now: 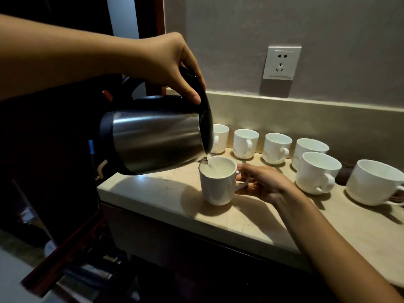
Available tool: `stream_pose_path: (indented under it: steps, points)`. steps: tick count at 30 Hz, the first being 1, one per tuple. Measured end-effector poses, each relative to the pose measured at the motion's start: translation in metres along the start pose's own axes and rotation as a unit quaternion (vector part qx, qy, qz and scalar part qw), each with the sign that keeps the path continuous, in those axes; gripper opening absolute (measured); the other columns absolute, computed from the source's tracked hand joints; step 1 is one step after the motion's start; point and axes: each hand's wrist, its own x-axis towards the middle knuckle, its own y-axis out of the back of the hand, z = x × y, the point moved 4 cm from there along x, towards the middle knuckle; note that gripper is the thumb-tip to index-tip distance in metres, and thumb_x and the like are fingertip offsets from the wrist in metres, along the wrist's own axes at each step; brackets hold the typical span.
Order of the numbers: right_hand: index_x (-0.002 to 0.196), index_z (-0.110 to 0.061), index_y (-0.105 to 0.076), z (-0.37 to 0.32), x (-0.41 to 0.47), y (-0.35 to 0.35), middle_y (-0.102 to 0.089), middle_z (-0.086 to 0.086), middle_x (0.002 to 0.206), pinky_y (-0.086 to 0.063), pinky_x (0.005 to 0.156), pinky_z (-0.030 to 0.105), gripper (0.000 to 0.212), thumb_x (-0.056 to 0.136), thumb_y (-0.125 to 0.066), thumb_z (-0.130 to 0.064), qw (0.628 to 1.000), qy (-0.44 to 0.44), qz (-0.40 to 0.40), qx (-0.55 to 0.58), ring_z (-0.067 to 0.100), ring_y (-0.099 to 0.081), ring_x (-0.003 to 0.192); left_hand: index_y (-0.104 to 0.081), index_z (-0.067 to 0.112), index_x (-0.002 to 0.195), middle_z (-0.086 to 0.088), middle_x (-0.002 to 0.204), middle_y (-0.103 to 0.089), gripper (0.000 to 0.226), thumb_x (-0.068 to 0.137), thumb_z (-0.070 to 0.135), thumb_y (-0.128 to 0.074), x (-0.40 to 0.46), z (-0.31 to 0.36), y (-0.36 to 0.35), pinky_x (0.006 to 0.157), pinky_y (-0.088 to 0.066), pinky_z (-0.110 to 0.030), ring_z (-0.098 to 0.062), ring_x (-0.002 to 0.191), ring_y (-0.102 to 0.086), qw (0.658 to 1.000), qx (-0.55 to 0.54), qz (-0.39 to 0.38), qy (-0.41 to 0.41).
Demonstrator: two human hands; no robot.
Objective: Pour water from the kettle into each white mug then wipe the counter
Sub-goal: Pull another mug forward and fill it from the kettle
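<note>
Both hands grasp: left hand [175, 68] tilts the steel kettle [153, 136], right hand [262, 182] holds the white mug's [218, 186] handle.

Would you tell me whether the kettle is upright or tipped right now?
Tipped. The left hand holds the kettle spout-down, water running into the mug.

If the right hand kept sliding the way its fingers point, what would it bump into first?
The right hand points leftward at the mug being filled, whose handle its fingers already hold. So it would press into that mug's side at once; beyond it the counter looks free.
</note>
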Motion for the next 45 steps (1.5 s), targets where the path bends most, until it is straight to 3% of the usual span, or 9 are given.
stream_pose_path:
  steps: [5,13,17,22,27,32,37,43,45]
  points:
    - [0.085,-0.002,-0.070,0.002,-0.001,0.000,-0.071,0.011,0.069,-0.060,0.061,0.036,0.014,0.087,-0.063,-0.015,1.000,-0.009,-0.014,0.015,0.023,-0.068,0.062,-0.072,0.039,0.090,0.015,0.087,-0.073,0.046,0.049,0.061,-0.073,0.003,0.004,0.000,0.067,-0.054,-0.011,0.000,0.082,-0.070,1.000,0.006,-0.007,0.008]
    - [0.086,-0.002,-0.070,0.000,0.001,0.003,-0.071,0.013,0.071,-0.059,0.061,0.036,0.014,0.085,-0.066,-0.016,1.000,-0.008,-0.006,0.012,0.023,-0.070,0.064,-0.072,0.041,0.088,0.010,0.086,-0.076,0.048,0.046,0.064,-0.072,0.005,0.005,0.000,0.079,-0.060,-0.037,-0.013,0.085,-0.072,0.999,0.023,-0.019,0.021]
    - [0.085,-0.003,-0.071,0.000,0.002,0.006,-0.071,0.012,0.070,-0.058,0.059,0.035,0.014,0.085,-0.066,-0.016,1.000,-0.009,-0.003,0.016,0.023,-0.070,0.063,-0.072,0.041,0.087,0.014,0.084,-0.075,0.047,0.046,0.062,-0.073,0.004,0.007,-0.004,0.075,-0.058,-0.027,-0.008,0.083,-0.071,0.999,0.019,-0.026,0.025]
    - [0.088,-0.003,-0.070,0.004,0.002,0.010,-0.070,0.013,0.076,-0.058,0.059,0.035,0.016,0.084,-0.067,-0.018,1.000,-0.014,0.012,0.013,0.024,-0.069,0.068,-0.072,0.042,0.086,0.012,0.085,-0.075,0.045,0.046,0.063,-0.073,0.002,0.002,-0.004,0.076,-0.060,-0.031,-0.011,0.084,-0.072,0.999,0.020,-0.016,0.036]
    - [0.083,-0.004,-0.069,0.006,0.001,0.016,-0.069,0.014,0.077,-0.059,0.058,0.034,0.013,0.083,-0.068,-0.017,0.998,-0.032,0.024,0.039,0.026,-0.067,0.071,-0.073,0.045,0.080,0.007,0.086,-0.076,0.037,0.047,0.060,-0.076,-0.003,-0.007,0.001,0.079,-0.060,-0.049,-0.025,0.085,-0.074,0.999,0.005,0.009,0.048]
    - [0.085,-0.004,-0.067,0.004,0.001,0.016,-0.066,0.014,0.081,-0.060,0.060,0.035,0.014,0.084,-0.068,-0.018,0.998,-0.022,0.030,0.042,0.026,-0.065,0.076,-0.072,0.043,0.086,0.012,0.088,-0.075,0.043,0.048,0.063,-0.073,-0.002,0.002,-0.004,0.081,-0.060,-0.041,-0.010,0.085,-0.072,0.999,0.007,0.004,0.037]
    - [0.080,-0.005,-0.068,0.005,0.000,0.020,-0.067,0.011,0.072,-0.058,0.075,0.042,0.014,0.083,-0.068,-0.018,0.999,-0.022,0.031,0.038,0.025,-0.065,0.071,-0.073,0.040,0.090,0.009,0.091,-0.075,0.048,0.047,0.061,-0.074,0.000,0.002,-0.005,0.082,-0.060,-0.040,-0.015,0.089,-0.072,0.999,-0.016,0.022,0.031]
    - [0.085,-0.005,-0.069,0.006,-0.005,0.031,-0.070,0.011,0.070,-0.060,0.070,0.039,0.014,0.083,-0.068,-0.018,0.997,-0.021,0.041,0.059,0.025,-0.069,0.067,-0.074,0.038,0.090,0.007,0.087,-0.076,0.048,0.047,0.058,-0.075,-0.004,-0.015,-0.007,0.079,-0.061,-0.041,-0.019,0.087,-0.072,0.996,-0.063,0.060,0.037]
    - [0.082,-0.005,-0.069,0.006,-0.007,0.035,-0.070,0.011,0.068,-0.061,0.064,0.038,0.013,0.083,-0.068,-0.017,0.996,-0.018,0.045,0.072,0.025,-0.070,0.065,-0.075,0.040,0.086,0.011,0.088,-0.076,0.041,0.048,0.056,-0.076,-0.007,-0.022,-0.008,0.074,-0.061,-0.033,-0.015,0.087,-0.072,0.993,-0.089,0.077,0.031]
